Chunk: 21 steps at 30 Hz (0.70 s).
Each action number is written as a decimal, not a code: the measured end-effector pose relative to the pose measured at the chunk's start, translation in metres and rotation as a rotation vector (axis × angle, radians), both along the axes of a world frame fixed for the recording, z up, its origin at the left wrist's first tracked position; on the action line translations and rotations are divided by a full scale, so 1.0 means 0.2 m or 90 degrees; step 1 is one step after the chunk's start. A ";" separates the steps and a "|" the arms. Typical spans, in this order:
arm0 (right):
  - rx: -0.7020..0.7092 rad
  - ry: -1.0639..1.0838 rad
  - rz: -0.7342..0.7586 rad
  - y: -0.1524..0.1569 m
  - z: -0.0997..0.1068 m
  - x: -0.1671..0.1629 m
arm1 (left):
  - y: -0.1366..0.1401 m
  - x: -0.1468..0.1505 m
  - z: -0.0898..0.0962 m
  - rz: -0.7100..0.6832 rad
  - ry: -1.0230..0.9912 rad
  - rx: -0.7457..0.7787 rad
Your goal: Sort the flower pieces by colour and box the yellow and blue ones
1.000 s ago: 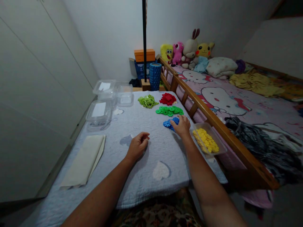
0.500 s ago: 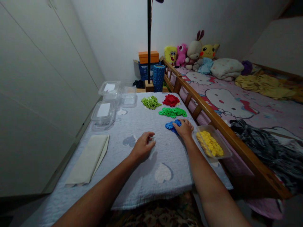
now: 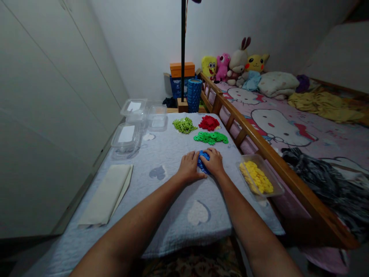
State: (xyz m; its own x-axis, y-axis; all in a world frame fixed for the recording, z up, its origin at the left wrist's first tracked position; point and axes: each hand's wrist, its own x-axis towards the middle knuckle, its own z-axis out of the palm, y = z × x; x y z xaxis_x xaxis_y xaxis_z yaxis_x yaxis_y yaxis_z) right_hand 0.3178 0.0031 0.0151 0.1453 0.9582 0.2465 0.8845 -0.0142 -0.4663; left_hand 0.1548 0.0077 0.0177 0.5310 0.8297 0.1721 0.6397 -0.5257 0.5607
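Both hands close in from either side on a small heap of blue interlocking plastic discs (image 3: pixel 203 162) on the table cover. My left hand (image 3: pixel 190 167) curves round the heap's left edge, thumb toward me. From the right, my right hand (image 3: pixel 214 161) has its fingers wrapped over the discs, hiding part of them. Just beyond lies a spread of green discs (image 3: pixel 211 137). Farther back are a red pile (image 3: pixel 209 122) and a lime-green pile (image 3: pixel 185 125). To the right of my right hand, a clear plastic box (image 3: pixel 276 188) holds yellow discs (image 3: pixel 256 177).
At the table's left stand clear plastic containers (image 3: pixel 115 143), some with white paper on them. A folded cream cloth (image 3: pixel 106 196) lies nearer me. A wooden bed rail (image 3: pixel 259 154) runs along the right edge. A black pole (image 3: pixel 183 50) rises behind the table.
My left hand has moved right to the blue discs. My right hand has come left and closer to me, and the blue discs now sit in a tighter heap between both hands.
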 end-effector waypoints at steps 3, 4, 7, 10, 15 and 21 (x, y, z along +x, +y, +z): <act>0.005 0.032 0.059 0.00 0.00 -0.08 | -0.01 -0.03 -0.01 -0.021 -0.046 0.022; 0.005 0.046 0.077 0.00 0.00 -0.10 | -0.01 -0.05 -0.02 -0.028 -0.069 0.029; 0.009 0.096 0.133 0.01 0.01 -0.18 | 0.00 -0.10 -0.04 -0.028 -0.121 0.043; 0.026 0.157 0.192 0.03 0.01 -0.25 | -0.01 -0.16 -0.05 -0.008 -0.123 0.041; 0.078 0.286 0.215 0.04 0.00 -0.28 | -0.04 -0.30 -0.03 0.028 -0.064 0.000; 0.110 0.355 0.116 0.04 -0.02 -0.22 | 0.05 -0.63 0.11 0.163 -0.035 0.120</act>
